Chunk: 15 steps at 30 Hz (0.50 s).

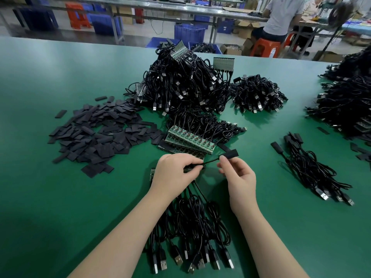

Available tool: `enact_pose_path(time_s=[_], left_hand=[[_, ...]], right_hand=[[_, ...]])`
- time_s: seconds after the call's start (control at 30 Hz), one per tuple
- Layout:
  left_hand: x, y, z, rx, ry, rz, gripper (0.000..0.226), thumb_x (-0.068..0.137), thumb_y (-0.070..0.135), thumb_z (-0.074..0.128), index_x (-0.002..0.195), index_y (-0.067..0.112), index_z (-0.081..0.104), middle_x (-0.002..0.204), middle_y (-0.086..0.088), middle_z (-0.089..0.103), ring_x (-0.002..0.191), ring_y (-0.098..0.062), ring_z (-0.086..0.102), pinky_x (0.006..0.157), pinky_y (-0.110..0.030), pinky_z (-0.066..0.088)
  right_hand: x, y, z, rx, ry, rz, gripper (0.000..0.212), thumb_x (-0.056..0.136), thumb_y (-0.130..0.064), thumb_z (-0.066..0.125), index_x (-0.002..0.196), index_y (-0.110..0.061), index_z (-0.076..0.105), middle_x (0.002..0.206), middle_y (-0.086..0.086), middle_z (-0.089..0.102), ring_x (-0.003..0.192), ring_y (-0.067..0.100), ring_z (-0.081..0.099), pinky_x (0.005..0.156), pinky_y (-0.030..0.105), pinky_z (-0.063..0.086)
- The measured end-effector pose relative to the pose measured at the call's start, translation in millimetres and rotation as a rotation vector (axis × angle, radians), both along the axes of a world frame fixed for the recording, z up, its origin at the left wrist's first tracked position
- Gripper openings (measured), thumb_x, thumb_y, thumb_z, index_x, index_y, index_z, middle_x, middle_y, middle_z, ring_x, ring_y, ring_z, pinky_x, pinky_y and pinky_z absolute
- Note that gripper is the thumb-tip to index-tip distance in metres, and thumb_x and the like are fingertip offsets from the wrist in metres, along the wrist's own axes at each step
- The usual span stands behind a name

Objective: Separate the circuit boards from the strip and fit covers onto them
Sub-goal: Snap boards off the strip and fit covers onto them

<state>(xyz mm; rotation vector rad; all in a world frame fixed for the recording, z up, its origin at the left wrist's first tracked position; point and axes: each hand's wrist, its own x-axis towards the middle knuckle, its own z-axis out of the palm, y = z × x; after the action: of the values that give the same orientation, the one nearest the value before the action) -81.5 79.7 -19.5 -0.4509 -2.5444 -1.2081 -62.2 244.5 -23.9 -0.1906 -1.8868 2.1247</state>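
Circuit boards' soft black cover (pixel 230 153), light and limp, pinched in right grip (pixel 239 177); left grip (pixel 174 173) pinches its thin cable (pixel 210 161).

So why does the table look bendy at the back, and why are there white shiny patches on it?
Head view: the wide-angle lens curves the green table's far edge; overhead lights glare pale on its far left; the hands and cover are sharp, their shadow soft beneath; the corners darken, and the background benches look slightly blurry.
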Motion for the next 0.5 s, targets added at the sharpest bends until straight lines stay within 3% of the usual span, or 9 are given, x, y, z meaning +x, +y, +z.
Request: enact_pose_path(time_s=[0.07,0.17,0.27,0.4,0.5], left_hand=[[-0.8,-0.3,-0.8,0.012,-0.003,-0.005,0.014,0.088,0.027,0.071,0.1,0.028,0.077,0.097,0.017,0.073,0.096,0.001,0.065,0.092,-0.041,0.05],[-1.1,-1.2,-1.4,0.047,0.007,-0.038,0.015,0.088,0.025,0.071,0.101,0.026,0.078,0.096,0.016,0.074,0.094,0.001,0.065,0.089,-0.039,0.052],[-1.0,-1.7,-1.8,0.06,0.035,-0.076,0.014,0.087,0.022,0.072,0.099,0.024,0.078,0.094,0.015,0.074,0.091,0.002,0.066,0.084,-0.035,0.053],[-2.2,-1.3,-2.5,0.088,0.05,-0.044,0.022,0.09,0.031,0.068,0.111,0.028,0.074,0.108,0.018,0.071,0.105,0.006,0.061,0.096,-0.034,0.05],[-2.3,-3.2,-4.4,0.136,0.025,0.034,0.025,0.096,0.032,0.059,0.119,0.031,0.07,0.115,0.021,0.067,0.107,0.013,0.056,0.091,-0.013,0.045]], right_hand=[[0.5,-1.1,0.2,0.007,-0.006,0.021,0.019,0.089,-0.014,0.071,0.073,-0.023,0.073,0.075,-0.003,0.073,0.07,0.004,0.066,0.066,0.013,0.05],[1.8,-5.7,-1.2,0.188,-0.011,0.087,0.02,0.087,-0.013,0.073,0.078,-0.03,0.077,0.083,-0.009,0.077,0.078,0.004,0.069,0.071,0.012,0.05],[1.0,-6.9,-3.9,0.303,-0.002,0.111,0.013,0.088,-0.013,0.074,0.086,-0.025,0.079,0.087,-0.012,0.077,0.084,0.003,0.07,0.074,0.011,0.049],[1.6,-4.1,-2.3,0.163,0.021,0.021,0.012,0.088,-0.013,0.073,0.081,-0.022,0.076,0.082,-0.007,0.075,0.077,0.005,0.065,0.072,0.015,0.05],[0.8,5.2,6.2,0.026,0.063,-0.124,0.01,0.094,-0.013,0.064,0.088,-0.017,0.071,0.092,-0.004,0.075,0.088,0.01,0.066,0.083,0.026,0.054]])
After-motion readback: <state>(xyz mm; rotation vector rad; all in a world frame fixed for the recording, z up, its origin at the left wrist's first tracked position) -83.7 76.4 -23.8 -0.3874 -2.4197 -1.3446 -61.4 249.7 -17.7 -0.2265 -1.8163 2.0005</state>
